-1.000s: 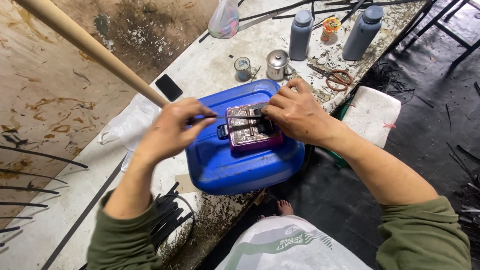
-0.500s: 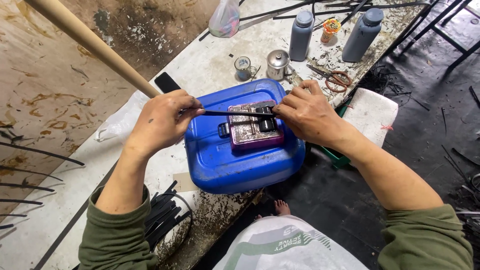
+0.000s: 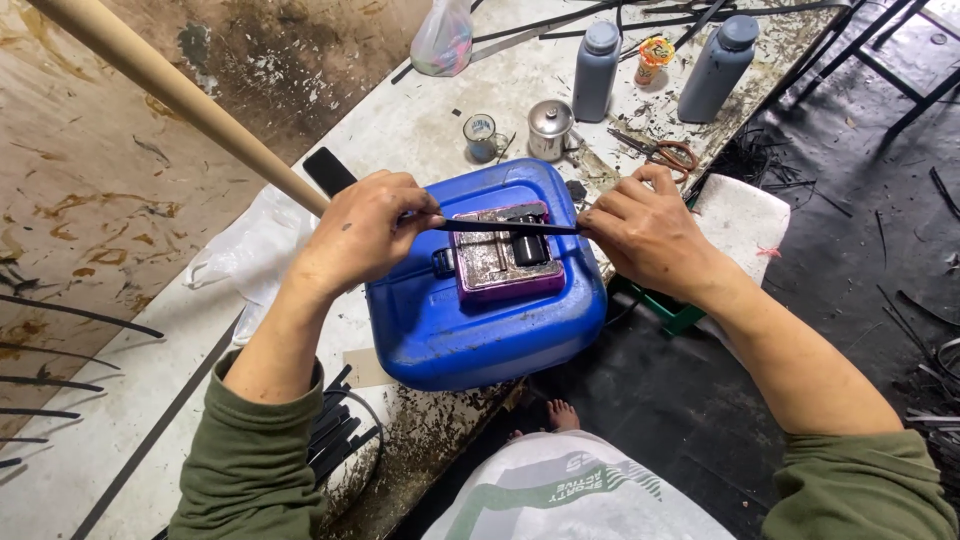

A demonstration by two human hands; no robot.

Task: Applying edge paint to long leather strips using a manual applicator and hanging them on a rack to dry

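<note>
A thin black strip point(image 3: 510, 227) is stretched level between my two hands, just above a small purple-edged, ink-stained metal device point(image 3: 503, 253). That device rests on a blue plastic jerrycan point(image 3: 480, 330) lying on its side on the worktable. My left hand point(image 3: 360, 235) pinches the strip's left end. My right hand point(image 3: 640, 235) pinches its right end. Both hands hover over the top of the can.
A long wooden pole point(image 3: 170, 90) crosses the upper left. Behind the can stand two grey bottles point(image 3: 597, 70), a small metal pot point(image 3: 550, 128), a glass cup point(image 3: 481, 135), scissors point(image 3: 665, 152) and a plastic bag point(image 3: 445, 40). Black strips point(image 3: 335, 435) lie by my left elbow.
My hands have moved apart, drawing the black strip out taut over the device. A second ago both hands were close together on the device.
</note>
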